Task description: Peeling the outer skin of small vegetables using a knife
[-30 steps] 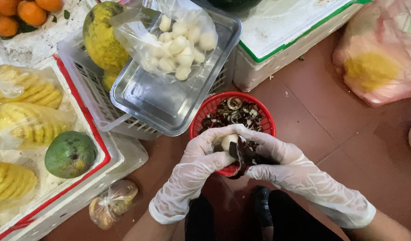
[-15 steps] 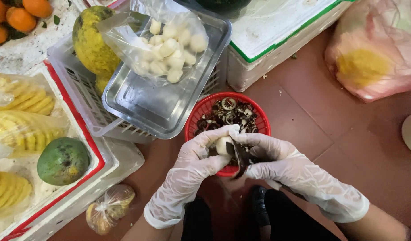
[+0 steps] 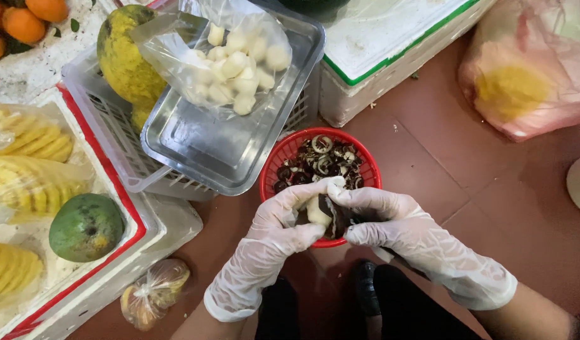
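Reddish tile floor under everything; both gloved hands, left hand (image 3: 274, 230) and right hand (image 3: 390, 220), are pressed together, clamped on a half-peeled white fruit (image 3: 317, 212) right over the red basket (image 3: 269, 179) of dark peels. Slippery gloves could let it drop among the peels; whether the right hand hides a blade, cannot tell.

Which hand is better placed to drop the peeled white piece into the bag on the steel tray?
Probably the left hand. It holds the white piece and sits on the same side as the steel tray and the bag of peeled pieces. The right hand grips the dark peel over the red basket.
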